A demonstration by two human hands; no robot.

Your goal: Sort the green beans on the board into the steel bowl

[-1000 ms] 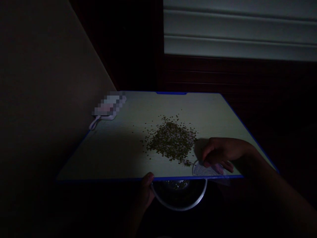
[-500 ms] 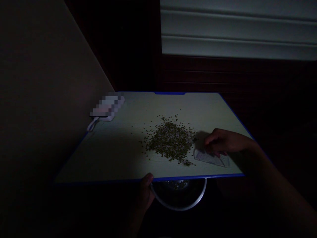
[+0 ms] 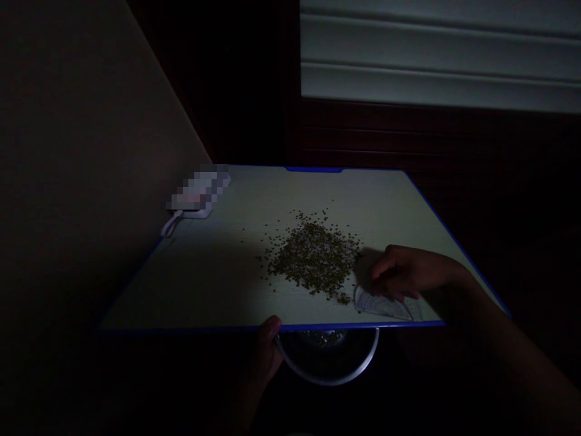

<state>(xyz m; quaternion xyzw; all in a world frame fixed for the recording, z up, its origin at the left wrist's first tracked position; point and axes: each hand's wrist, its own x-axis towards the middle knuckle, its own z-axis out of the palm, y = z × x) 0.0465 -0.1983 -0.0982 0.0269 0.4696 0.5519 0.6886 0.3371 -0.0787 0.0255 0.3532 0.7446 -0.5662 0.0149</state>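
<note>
A loose pile of small greenish seeds or beans [image 3: 313, 257] lies mid-table on a pale tabletop [image 3: 376, 200] with blue edging. Just right of the pile, my right hand [image 3: 411, 272] has its fingers bent down onto a clear plastic protractor [image 3: 382, 306], which lies almost flat near the front edge. Below that edge, my left hand [image 3: 269, 352] grips the rim of a metal bowl [image 3: 333, 383], thumb up beside the table edge. Some seeds show inside the bowl; the table hides its far part. Darkness obscures my left fingers.
At the table's back left sits a white device with a strap [image 3: 197, 197], its upper part pixelated. A plain wall [image 3: 91, 121] rises along the left. Dark red wood panelling and a pale slatted panel [image 3: 431, 60] stand behind the table. The room is dim.
My right hand and the protractor have moved slightly toward the table's front edge. My left hand and the bowl stay in place, and the pile looks the same.
</note>
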